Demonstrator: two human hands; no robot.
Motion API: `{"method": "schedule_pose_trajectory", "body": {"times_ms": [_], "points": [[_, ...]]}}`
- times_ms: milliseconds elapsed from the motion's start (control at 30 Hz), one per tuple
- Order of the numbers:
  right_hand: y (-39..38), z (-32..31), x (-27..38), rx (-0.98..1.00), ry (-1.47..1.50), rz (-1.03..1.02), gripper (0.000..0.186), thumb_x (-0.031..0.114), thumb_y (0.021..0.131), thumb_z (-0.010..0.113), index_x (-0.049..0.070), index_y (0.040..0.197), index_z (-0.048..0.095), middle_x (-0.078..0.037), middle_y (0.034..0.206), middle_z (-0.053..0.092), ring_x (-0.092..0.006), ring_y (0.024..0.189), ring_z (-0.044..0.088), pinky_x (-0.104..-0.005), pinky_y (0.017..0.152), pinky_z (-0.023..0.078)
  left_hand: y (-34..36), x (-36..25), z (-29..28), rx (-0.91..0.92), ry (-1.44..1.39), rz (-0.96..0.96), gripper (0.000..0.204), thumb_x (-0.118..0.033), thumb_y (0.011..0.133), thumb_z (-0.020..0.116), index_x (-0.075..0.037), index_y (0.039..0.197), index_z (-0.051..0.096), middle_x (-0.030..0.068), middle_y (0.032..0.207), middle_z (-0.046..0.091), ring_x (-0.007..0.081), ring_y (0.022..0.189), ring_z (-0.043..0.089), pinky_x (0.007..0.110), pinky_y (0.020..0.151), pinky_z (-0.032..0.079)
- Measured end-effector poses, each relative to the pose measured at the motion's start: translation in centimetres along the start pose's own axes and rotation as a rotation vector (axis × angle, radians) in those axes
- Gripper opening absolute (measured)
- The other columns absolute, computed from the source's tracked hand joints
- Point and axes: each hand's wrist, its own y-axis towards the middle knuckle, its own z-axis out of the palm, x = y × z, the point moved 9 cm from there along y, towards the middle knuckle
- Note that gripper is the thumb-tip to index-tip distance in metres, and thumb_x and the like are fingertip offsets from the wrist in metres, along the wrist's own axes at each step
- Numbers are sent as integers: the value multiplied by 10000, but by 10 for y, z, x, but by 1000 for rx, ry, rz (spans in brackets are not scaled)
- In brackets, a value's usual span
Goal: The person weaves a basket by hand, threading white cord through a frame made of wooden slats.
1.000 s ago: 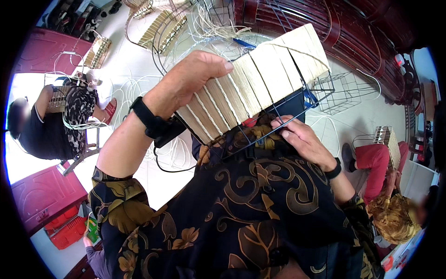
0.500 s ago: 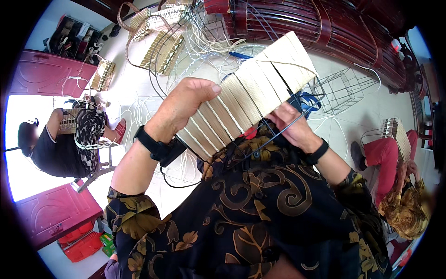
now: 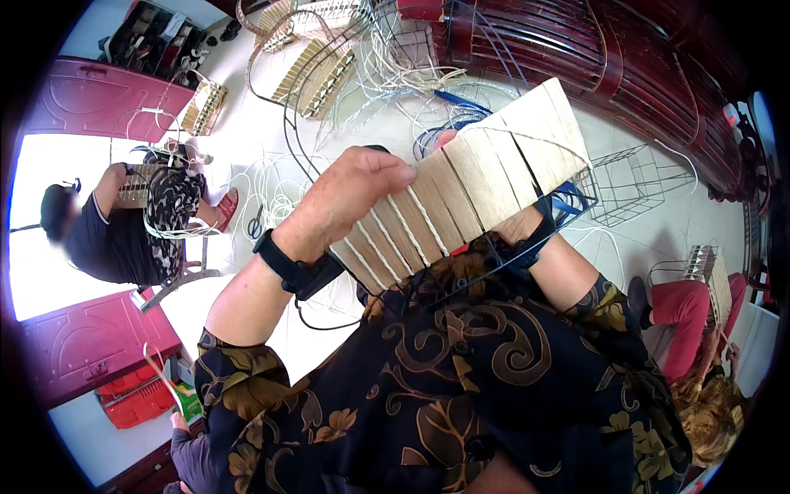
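Note:
A half-woven basket [image 3: 469, 181] of pale flat strips on a dark wire frame is tilted across my lap. Twisted white cords cross its left part, and a thin loose strand lies over its right end. My left hand [image 3: 350, 198] is closed on the basket's upper left edge, thumb on the strips. Behind the panel reaches my right hand [image 3: 518, 226]. Only its back near the wrist and a fingertip past the far edge show; the other fingers are hidden, so their grip cannot be made out.
White cords [image 3: 271, 185] and blue strapping [image 3: 461, 103] lie on the floor ahead. A bare wire frame [image 3: 634, 185] stands at right by a dark red wooden bench [image 3: 559, 41]. More woven pieces [image 3: 317, 78] lie far left. Seated people work at left [image 3: 115, 239] and right [image 3: 699, 329].
My right hand has gone further behind the panel, and a fingertip now shows past its far edge. The view has shifted a little. My left hand keeps its hold.

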Motion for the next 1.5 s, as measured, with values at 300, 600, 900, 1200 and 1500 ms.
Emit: {"method": "schedule_pose_trajectory", "body": {"times_ms": [300,600,900,1200,1500], "points": [[-44,-14,16,-42,-506,-180,445,72,973,658,2,1398,546,-134,1379,612,-216,1253,595,-374,1080,476,4,-9,0,-15,141,15,244,-226,995,665,3,1003,750,10,843,715,80,740,635,263,722,533],[-109,7,11,-207,-1129,261,225,26,916,576,56,1068,739,-106,1127,703,-256,1208,617,-390,1034,502,6,-15,-3,-42,301,74,259,-254,1014,647,-14,1031,743,-9,848,707,57,745,640,245,712,539],[-123,35,21,-153,-1374,5,374,51,842,543,41,1137,772,-108,1356,652,-310,1406,426,-467,1211,279,5,-13,-1,-34,255,77,271,-246,1023,610,-5,999,731,-15,808,694,57,729,616,257,708,518],[-120,34,18,-97,-1359,-11,337,160,860,568,43,1095,780,-108,1330,673,-329,1371,428,-468,1214,264,-5,-36,-5,-204,565,378,228,-214,975,644,6,994,698,116,726,656,212,688,650,339,684,516],[-111,51,17,34,-1345,25,375,227,851,546,20,1059,780,-123,1318,678,-331,1289,473,-467,1158,314,-78,-76,54,-464,1070,1058,321,-81,783,707,-132,1100,699,181,1310,589,400,1234,547,490,942,465]]}}
